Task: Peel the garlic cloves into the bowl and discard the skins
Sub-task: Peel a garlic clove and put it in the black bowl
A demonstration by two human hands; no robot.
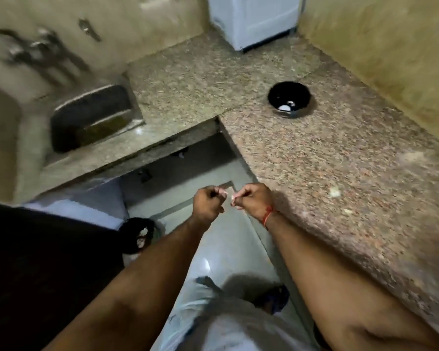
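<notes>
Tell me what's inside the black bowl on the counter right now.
The black bowl holds at least one small white piece, probably a peeled garlic clove, near its front. The near wall hides part of the bottom, so anything more lying there cannot be seen.

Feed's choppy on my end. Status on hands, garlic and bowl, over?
Left hand and right hand both pinching small pale garlic pieces over the floor. Black bowl on the counter, something white inside. Nothing between hands and bowl.

I see dim, warm light; motion blur smears the taps at ten o'clock, wide-angle edges bend.
</notes>
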